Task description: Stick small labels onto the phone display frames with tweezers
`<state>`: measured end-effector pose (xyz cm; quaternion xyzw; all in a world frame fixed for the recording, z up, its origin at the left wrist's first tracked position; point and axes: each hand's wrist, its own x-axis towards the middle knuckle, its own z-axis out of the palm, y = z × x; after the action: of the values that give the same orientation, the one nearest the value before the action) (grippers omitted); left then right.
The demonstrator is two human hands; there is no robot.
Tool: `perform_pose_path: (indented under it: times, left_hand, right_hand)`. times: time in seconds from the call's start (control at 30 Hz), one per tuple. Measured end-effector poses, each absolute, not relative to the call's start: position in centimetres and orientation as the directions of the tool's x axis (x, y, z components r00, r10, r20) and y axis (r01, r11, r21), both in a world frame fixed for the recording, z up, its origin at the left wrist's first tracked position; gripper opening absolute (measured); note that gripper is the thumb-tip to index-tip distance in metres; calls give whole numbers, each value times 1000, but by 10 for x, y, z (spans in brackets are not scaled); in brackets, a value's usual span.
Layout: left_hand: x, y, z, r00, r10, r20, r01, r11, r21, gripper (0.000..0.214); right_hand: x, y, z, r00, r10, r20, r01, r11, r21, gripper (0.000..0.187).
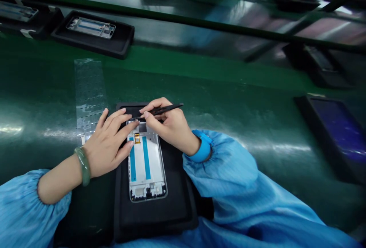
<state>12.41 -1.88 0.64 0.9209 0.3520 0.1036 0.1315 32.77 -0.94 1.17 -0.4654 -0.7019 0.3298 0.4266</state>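
Phone frame (145, 168), long axis forward, left hand (110, 145) open on it, right hand (168, 126) narrowly gripping tweezers (167, 109)

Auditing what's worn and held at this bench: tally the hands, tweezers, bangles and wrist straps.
Hands: 2 (left hand, right hand)
Tweezers: 1 (tweezers, in the right hand)
Bangles: 1 (green bangle)
Wrist straps: 1 (blue wrist strap)
Total: 5
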Motion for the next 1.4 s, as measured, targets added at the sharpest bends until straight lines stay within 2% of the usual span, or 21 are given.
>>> perform_pose_path:
  times: [0.07,0.2,0.3,0.5,0.7,0.9,1.03,1.1,1.27,1.4]
  left_hand:
    - [124,-19,6,730,677,97,622,-716,318,43]
    - [123,-18,4,739,660,136,597,-735,320,43]
    - [123,-18,2,740,655,149,593,-741,314,42]
    - [125,-20,6,733,672,105,618,-722,309,43]
    - [125,-21,10,738,668,92,619,-725,301,42]
    - [124,-21,10,738,670,80,625,-724,292,42]
    - [123,-20,7,747,656,109,605,-739,297,42]
    - [123,-21,7,748,652,125,598,-744,299,42]
    - [124,-23,10,745,662,87,613,-730,301,42]
    - [124,-24,12,746,663,70,617,-726,304,42]
  right_hand:
    - [327,-9,12,-211,928,308,403,370,-837,6]
    - [323,-12,13,-248,881,403,519,472,-712,6]
    - [321,-12,13,-275,859,431,533,510,-675,6]
    - [325,-9,12,-189,947,261,386,316,-867,4]
    - [325,-9,13,-254,904,345,419,424,-803,5]
    - [325,-10,14,-204,939,277,348,334,-876,5]
    - [325,-11,15,-237,920,311,397,384,-834,5]
    - [326,-10,14,-226,935,273,357,340,-870,5]
    - [328,-4,6,-73,995,66,143,76,-987,11]
    - [329,-5,5,-104,992,68,119,80,-990,11]
